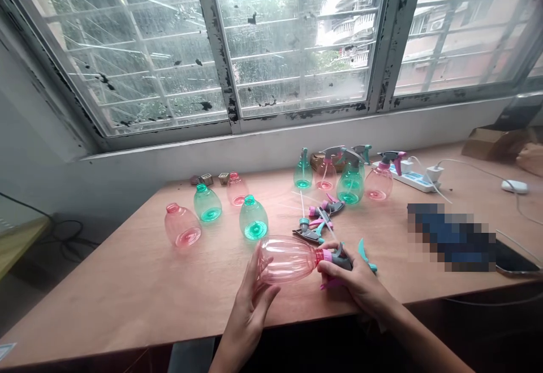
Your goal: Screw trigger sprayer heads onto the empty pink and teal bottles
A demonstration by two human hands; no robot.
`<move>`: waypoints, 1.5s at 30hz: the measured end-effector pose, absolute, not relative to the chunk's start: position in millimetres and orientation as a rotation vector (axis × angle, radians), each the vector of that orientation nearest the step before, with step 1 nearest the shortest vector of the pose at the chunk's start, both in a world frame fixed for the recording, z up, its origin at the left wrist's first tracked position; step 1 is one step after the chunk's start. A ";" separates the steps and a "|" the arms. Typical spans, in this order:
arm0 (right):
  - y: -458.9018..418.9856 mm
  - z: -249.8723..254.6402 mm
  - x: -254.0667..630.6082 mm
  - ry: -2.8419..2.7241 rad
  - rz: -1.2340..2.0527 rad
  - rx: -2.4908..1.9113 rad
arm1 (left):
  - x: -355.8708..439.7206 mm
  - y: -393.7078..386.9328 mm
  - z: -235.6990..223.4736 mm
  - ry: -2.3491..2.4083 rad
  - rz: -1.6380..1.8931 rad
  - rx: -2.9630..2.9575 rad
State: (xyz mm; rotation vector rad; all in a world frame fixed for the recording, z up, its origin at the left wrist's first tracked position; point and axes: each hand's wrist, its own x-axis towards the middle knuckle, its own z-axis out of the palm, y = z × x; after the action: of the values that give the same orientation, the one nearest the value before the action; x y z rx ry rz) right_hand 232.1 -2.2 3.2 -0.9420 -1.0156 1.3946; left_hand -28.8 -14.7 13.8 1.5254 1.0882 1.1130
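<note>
A clear pink bottle point(288, 259) lies on its side in the air above the table's front part, its neck pointing right. My left hand point(252, 299) is closed around its base, thumb underneath. With my right hand point(356, 282) I grip a grey-and-pink trigger spray head point(339, 258) at the bottle's neck; its pink collar meets the neck. Whether the thread is engaged cannot be seen. Just behind my right hand, loose spray heads point(309, 231) in grey, pink and teal lie in a heap. A teal trigger part point(365, 255) shows beside my right fingers.
Headless bottles, including a green one point(253, 217) and a pink one point(182, 226), stand at left. Bottles with spray heads, one pink point(379, 182), stand at the back. A power strip point(413, 178) with cables, a phone point(515, 257) and a cardboard box point(492, 141) are at right.
</note>
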 end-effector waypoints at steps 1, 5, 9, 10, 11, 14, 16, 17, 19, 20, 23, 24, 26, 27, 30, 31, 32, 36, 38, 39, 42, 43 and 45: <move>-3.3 4.7 232.4 -1.067 1.397 -0.952 | -27.7 -14.0 13.1 1.116 1.128 1.511; -6.9 9.9 235.0 -1.267 1.429 -0.980 | -22.4 -11.4 15.3 1.222 1.156 1.367; -8.1 11.7 236.2 -1.231 1.428 -0.996 | -20.0 -10.9 19.5 1.211 1.084 1.425; -8.0 11.5 236.0 -1.213 1.435 -0.988 | -19.9 -11.0 19.8 1.215 1.099 1.456; -7.8 11.2 235.6 -1.201 1.440 -0.978 | -19.8 -11.1 19.6 1.224 1.118 1.482; -7.4 10.5 234.5 -1.196 1.449 -0.957 | -19.4 -11.3 17.7 1.248 1.136 1.521; -7.6 10.7 234.1 -1.205 1.440 -0.965 | -19.0 -11.5 16.8 1.243 1.124 1.527; -7.9 11.0 234.0 -1.209 1.434 -0.972 | -18.9 -11.6 16.9 1.235 1.117 1.525; -8.7 11.8 234.0 -1.220 1.426 -0.979 | -18.9 -12.1 18.0 1.221 1.113 1.496; -9.2 12.1 234.1 -1.230 1.427 -0.980 | -19.1 -12.3 19.0 1.221 1.113 1.473; -10.0 12.5 234.5 -1.245 1.434 -0.979 | -19.9 -12.5 21.4 1.238 1.092 1.443; -10.0 12.4 234.5 -1.238 1.437 -0.977 | -20.0 -12.3 21.7 1.243 1.080 1.456; -9.3 11.6 234.6 -1.209 1.448 -0.969 | -20.0 -11.6 21.1 1.246 1.064 1.490; -8.8 11.1 234.6 -1.190 1.457 -0.963 | -19.8 -11.2 20.4 1.243 1.066 1.505; -7.2 9.5 234.7 -1.160 1.470 -0.960 | -19.2 -10.2 17.5 1.242 1.084 1.541; -6.9 9.2 234.9 -1.161 1.468 -0.963 | -19.1 -10.2 16.7 1.248 1.084 1.547; -6.9 9.0 235.1 -1.165 1.463 -0.967 | -19.1 -10.3 16.1 1.257 1.084 1.550; -7.5 9.2 235.5 -1.189 1.440 -0.977 | -20.3 -12.2 16.4 1.236 1.065 1.529; -7.3 9.3 235.2 -1.204 1.437 -0.970 | -21.2 -12.8 17.5 1.203 1.055 1.490; -7.0 9.2 235.0 -1.210 1.438 -0.965 | -21.5 -12.9 18.3 1.195 1.050 1.473; -6.0 8.5 234.5 -1.202 1.454 -0.952 | -21.8 -12.2 21.0 1.216 1.032 1.481; -5.9 8.2 234.4 -1.192 1.459 -0.952 | -21.6 -11.9 22.0 1.232 1.020 1.493; -6.1 8.2 234.2 -1.172 1.468 -0.948 | -21.2 -11.2 23.5 1.255 1.002 1.507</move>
State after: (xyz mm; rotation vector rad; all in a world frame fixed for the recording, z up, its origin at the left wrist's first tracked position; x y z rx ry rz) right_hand 234.2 -6.1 8.2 -0.9485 -1.1716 1.4678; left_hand -21.2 -11.2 23.5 1.5073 1.2552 1.0023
